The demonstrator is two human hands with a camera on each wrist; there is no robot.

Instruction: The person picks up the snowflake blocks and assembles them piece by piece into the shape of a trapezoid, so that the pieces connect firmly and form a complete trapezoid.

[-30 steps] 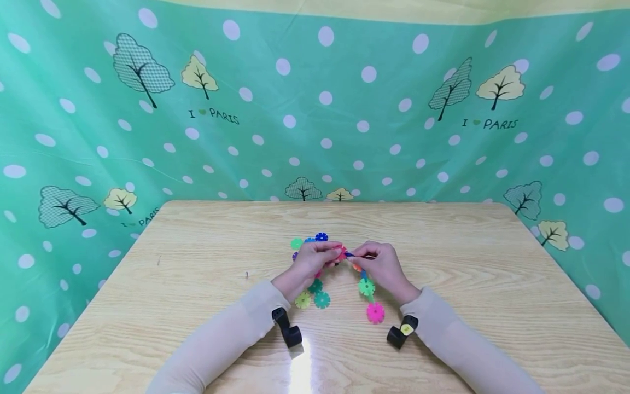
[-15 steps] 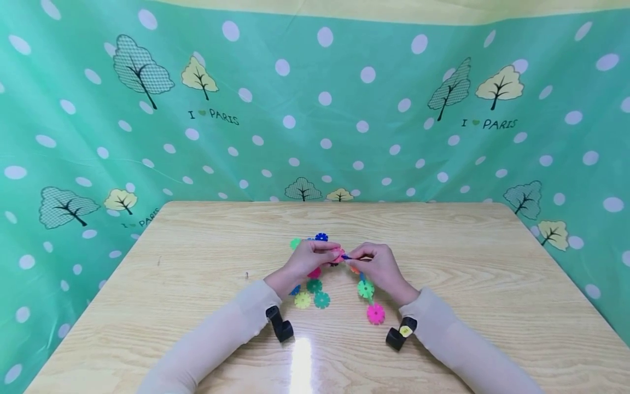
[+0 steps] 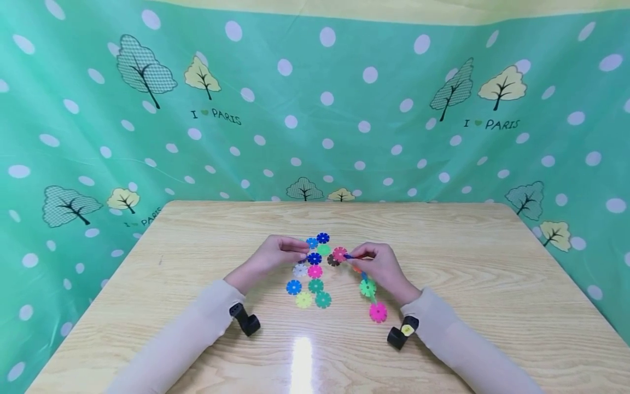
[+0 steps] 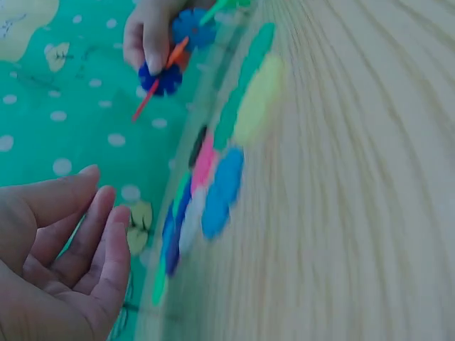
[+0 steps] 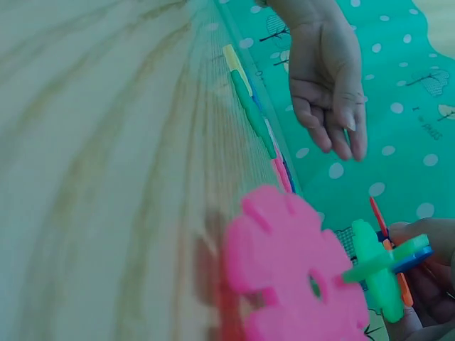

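My right hand [image 3: 381, 268] pinches a dark blue snowflake disc [image 4: 163, 82], part of a chain of slotted plastic discs. A red disc [image 3: 339, 254] forms the chain's far end. Toward me the chain runs through an orange disc [image 4: 178, 51], a blue one [image 4: 193, 28] and a green one [image 3: 367, 287] to a pink disc [image 3: 378, 312]. My left hand [image 3: 275, 257] holds nothing; its fingers are extended and loosely bent, over the left side of the loose discs. In the left wrist view this hand [image 4: 71, 249] shows a gap between thumb and fingers.
Several loose discs lie flat on the wooden table [image 3: 197, 306], among them a yellow disc [image 3: 303, 300], a teal disc [image 3: 323, 300], a white disc [image 3: 300, 270] and a dark brown disc [image 3: 333, 260]. A green dotted cloth [image 3: 315, 153] hangs behind the table.
My left hand has let go of the red disc and moved left toward the loose discs, uncovering several of them. My right hand keeps holding the chain in nearly the same place.
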